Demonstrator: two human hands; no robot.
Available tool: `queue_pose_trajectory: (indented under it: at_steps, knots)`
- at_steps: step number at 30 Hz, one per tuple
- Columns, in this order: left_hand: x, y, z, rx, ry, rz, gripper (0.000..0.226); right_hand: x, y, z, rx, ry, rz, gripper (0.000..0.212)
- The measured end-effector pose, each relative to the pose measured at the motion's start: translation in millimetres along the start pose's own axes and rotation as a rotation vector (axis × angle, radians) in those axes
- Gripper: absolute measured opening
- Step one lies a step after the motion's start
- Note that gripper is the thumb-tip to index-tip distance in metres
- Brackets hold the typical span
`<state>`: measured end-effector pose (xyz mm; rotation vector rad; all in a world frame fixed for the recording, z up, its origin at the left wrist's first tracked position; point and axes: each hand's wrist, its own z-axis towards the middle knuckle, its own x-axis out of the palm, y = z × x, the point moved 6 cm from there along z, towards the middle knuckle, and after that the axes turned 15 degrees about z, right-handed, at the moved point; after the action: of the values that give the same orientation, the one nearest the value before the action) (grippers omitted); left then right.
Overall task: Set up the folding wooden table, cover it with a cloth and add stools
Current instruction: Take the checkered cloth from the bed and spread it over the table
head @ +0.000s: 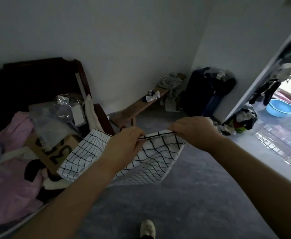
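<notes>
Pale walls (124,40) meet in corner. Grey floor (201,195), dim. Dark wooden bed frame (37,75) left. Long wooden bench (137,106) along wall, clothes (171,83) heaped at far end. Dark suitcase (198,94) in corner. Daylight through open doorway (289,94) right, blue basin (279,110) outside.

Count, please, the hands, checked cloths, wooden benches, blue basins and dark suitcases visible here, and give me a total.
Hands: 2, the left hand and the right hand, both gripping the cloth's top edge
checked cloth: 1
wooden bench: 1
blue basin: 1
dark suitcase: 1
Total: 6
</notes>
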<state>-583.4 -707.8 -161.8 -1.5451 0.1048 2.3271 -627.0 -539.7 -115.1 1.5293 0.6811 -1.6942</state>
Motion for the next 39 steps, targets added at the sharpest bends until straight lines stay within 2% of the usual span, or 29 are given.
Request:
queue_pose_trajectory:
  at_steps: [4, 6, 8, 11, 15, 17, 20, 23, 25, 28, 29, 34, 36, 39]
  knots:
    - [-11.2, -14.2, -56.3, -0.018, 0.006, -0.028, 0.020, -11.3, 41.3, -30.1, -0.099, -0.005, -0.186, 0.044]
    - [-20.2, -25.0, -80.1, -0.018, 0.014, -0.066, 0.017, -22.6, 56.0, -50.6, -0.133, -0.016, -0.231, 0.038]
    - [-23.6, -36.1, -97.9, 0.007, 0.035, -0.068, 0.025, -32.5, 63.4, -78.0, -0.167, -0.057, -0.262, 0.030]
    - [-17.5, -58.4, -114.5, 0.075, 0.155, -0.004, 0.037, -44.8, 61.9, -125.9, -0.124, -0.049, -0.273, 0.052]
    - [-16.7, -102.7, -132.8, 0.007, 0.242, -0.069, 0.029, -62.3, 48.9, -193.2, -0.009, -0.114, -0.233, 0.065]
    - [-23.3, -136.1, -140.9, -0.024, 0.246, -0.061, 0.025, -69.7, 49.7, -225.3, -0.006, -0.125, -0.246, 0.057]
    - [-36.5, -188.7, -152.2, -0.051, 0.224, -0.001, 0.021, -77.6, 51.3, -280.1, -0.016, -0.157, -0.308, 0.030]
    - [-34.8, -238.0, -167.4, -0.068, 0.195, -0.068, 0.018, -72.4, 45.4, -344.8, 0.011, -0.157, -0.236, 0.030]
    - [-26.4, -276.6, -181.9, -0.050, 0.229, -0.081, 0.018, -66.6, 44.3, -389.3, 0.037, -0.168, -0.233, 0.020]
    - [-12.9, -338.5, -202.1, -0.018, 0.295, -0.123, 0.017, -56.9, 44.2, -454.7, 0.115, -0.128, -0.172, 0.044]
    - [-8.8, -357.3, -208.8, -0.014, 0.301, -0.132, 0.018, -54.4, 44.3, -474.7, 0.137, -0.122, -0.159, 0.045]
    - [16.6, -419.6, -238.4, 0.042, 0.354, -0.103, 0.028, -51.6, 51.7, -541.3, 0.186, -0.116, -0.161, 0.035]
    - [25.1, -429.9, -246.4, 0.021, 0.372, -0.118, 0.031, -49.1, 53.6, -557.3, 0.177, -0.112, -0.152, 0.020]
    - [30.4, -439.4, -248.9, 0.030, 0.328, -0.104, 0.036, -43.8, 49.2, -575.0, 0.229, -0.102, -0.098, 0.028]
